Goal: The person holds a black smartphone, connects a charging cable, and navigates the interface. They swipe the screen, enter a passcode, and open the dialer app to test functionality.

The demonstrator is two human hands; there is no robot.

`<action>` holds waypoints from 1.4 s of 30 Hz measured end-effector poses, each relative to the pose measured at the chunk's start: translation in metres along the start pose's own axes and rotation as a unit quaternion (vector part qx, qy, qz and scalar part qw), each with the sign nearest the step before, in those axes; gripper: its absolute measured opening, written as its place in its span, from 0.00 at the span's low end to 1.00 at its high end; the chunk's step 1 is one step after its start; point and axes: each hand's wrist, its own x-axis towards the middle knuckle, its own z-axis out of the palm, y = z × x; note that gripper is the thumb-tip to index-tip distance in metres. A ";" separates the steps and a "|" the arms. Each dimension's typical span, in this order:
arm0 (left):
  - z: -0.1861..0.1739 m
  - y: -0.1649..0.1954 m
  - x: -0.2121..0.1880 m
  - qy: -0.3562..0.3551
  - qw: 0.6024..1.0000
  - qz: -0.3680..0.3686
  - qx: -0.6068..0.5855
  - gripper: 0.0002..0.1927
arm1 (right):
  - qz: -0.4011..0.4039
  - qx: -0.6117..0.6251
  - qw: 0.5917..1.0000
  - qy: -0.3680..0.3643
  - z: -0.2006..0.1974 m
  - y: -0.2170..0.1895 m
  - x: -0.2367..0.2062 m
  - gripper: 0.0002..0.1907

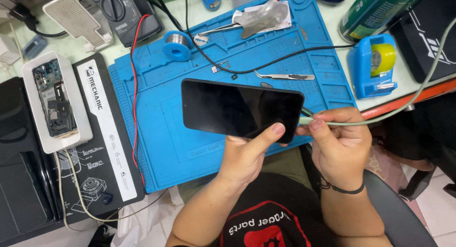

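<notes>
A black smartphone with a dark screen is held flat above the blue work mat. My left hand grips it from below, thumb lying on the screen's lower right corner. My right hand pinches the plug end of a pale green cable at the phone's right edge. Whether the plug is seated in the port is hidden by my fingers.
On the mat lie tweezers, a solder spool, a metal pry tool and red and black wires. A blue tape dispenser and a green can stand at right. An opened phone on a white block sits left.
</notes>
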 end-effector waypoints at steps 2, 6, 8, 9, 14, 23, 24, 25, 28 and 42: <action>-0.004 -0.001 0.000 0.001 1.000 0.000 0.008 0.19 | 0.002 0.006 1.000 -0.011 -0.001 0.003 0.000 0.05; -0.013 0.005 0.001 -0.035 0.999 0.008 0.014 0.15 | 0.063 0.071 0.995 -0.015 0.001 0.011 0.004 0.07; -0.021 0.014 0.000 -0.061 0.998 -0.008 -0.012 0.16 | 0.081 0.094 0.992 -0.022 0.002 0.014 0.008 0.06; -0.026 0.019 -0.002 -0.071 0.997 -0.026 -0.033 0.18 | 0.089 0.105 0.990 -0.027 0.002 0.015 0.010 0.06; -0.046 0.033 -0.008 -0.096 0.991 -0.058 -0.072 0.22 | 0.116 0.124 0.985 -0.033 -0.003 0.014 0.015 0.04; -0.059 0.029 -0.009 -0.080 0.997 -0.008 -0.017 0.27 | 0.143 0.120 0.982 -0.016 -0.002 0.014 0.020 0.04; -0.060 0.029 -0.008 -0.076 0.997 -0.008 -0.014 0.27 | 0.145 0.119 0.982 -0.016 -0.001 0.014 0.020 0.04; -0.061 0.030 -0.007 -0.073 0.997 -0.007 -0.010 0.26 | 0.148 0.123 0.981 -0.023 0.000 0.014 0.020 0.05; -0.066 0.030 -0.007 -0.061 0.998 0.001 -0.012 0.25 | 0.169 0.120 0.977 -0.045 0.004 0.013 0.021 0.07; -0.084 0.024 -0.005 -0.007 0.996 0.005 -0.094 0.16 | -0.154 -0.579 0.775 -0.201 0.075 0.013 -0.003 0.21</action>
